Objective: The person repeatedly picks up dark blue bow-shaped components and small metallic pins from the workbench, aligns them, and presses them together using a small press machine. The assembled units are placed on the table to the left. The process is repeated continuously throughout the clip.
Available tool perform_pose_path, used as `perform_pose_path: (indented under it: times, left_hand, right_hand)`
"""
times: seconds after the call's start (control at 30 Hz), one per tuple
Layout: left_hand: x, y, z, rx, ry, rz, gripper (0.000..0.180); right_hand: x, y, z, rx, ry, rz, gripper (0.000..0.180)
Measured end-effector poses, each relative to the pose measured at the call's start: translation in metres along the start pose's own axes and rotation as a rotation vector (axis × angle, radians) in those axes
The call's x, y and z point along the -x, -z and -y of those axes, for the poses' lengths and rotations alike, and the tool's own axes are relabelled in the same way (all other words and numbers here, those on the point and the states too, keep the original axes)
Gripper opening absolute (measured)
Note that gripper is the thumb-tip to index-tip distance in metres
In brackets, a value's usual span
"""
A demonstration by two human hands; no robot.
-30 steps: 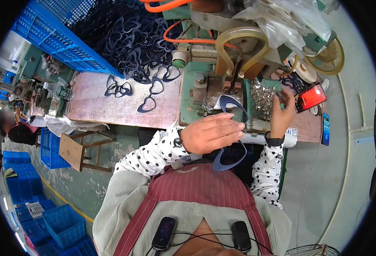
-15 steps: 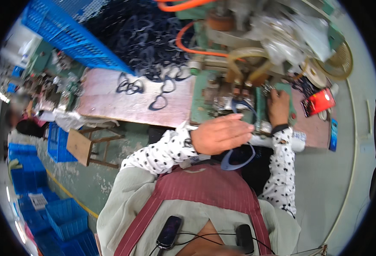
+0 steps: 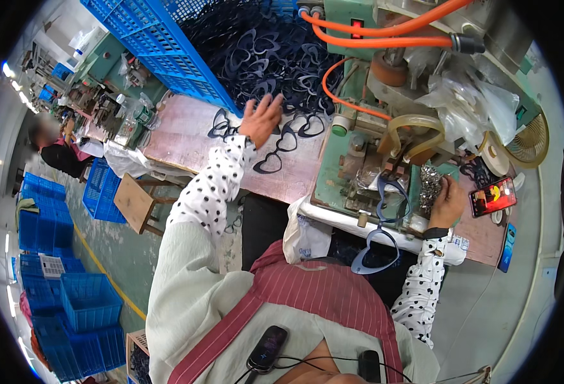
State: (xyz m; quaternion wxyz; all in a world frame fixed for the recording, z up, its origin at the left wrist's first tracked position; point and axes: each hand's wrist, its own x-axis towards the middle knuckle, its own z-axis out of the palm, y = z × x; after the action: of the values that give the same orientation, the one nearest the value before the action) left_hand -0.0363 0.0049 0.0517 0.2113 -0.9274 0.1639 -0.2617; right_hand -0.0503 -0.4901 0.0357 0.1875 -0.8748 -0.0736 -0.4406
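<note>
My left hand is over the pinkish table beside the blue basket, fingers spread, holding nothing I can see. Dark blue eyeglass frames lie on the table just right of it. My right hand is at a heap of small shiny metal pieces in a green tray. Its fingers are curled with thumb and fingertips close together; whatever they pinch is too small to name. Between my hands, a lighter blue eyeglass frame sits at the machine, one rim under the head and the other hanging past the front edge.
The blue basket opens onto a large heap of dark frames. A green machine with orange hoses stands ahead. At right are a red-screened phone and a fan. A wooden stool stands left; a person works beyond.
My left hand has moved from beside the machine leftward and away from me to the loose frames, its fingers spreading. My right hand stays at the metal pieces. The view has shifted.
</note>
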Motion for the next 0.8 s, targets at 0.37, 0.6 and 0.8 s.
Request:
perform_pose_path:
  times: [0.37,0.6,0.8]
  left_hand:
    - [-0.024,0.001,0.032,0.108,-0.255,0.152,0.027]
    - [-0.009,0.044,-0.022,0.408,0.147,-0.216,0.015]
    - [-0.015,0.085,-0.072,0.715,0.250,-0.454,0.013]
  right_hand:
    - [-0.001,0.007,0.007,-0.091,-0.049,0.037,0.012]
    - [-0.021,0.030,0.065,-0.641,-0.571,0.377,0.016]
    - [-0.044,0.072,0.127,-0.976,-0.595,0.481,0.015]
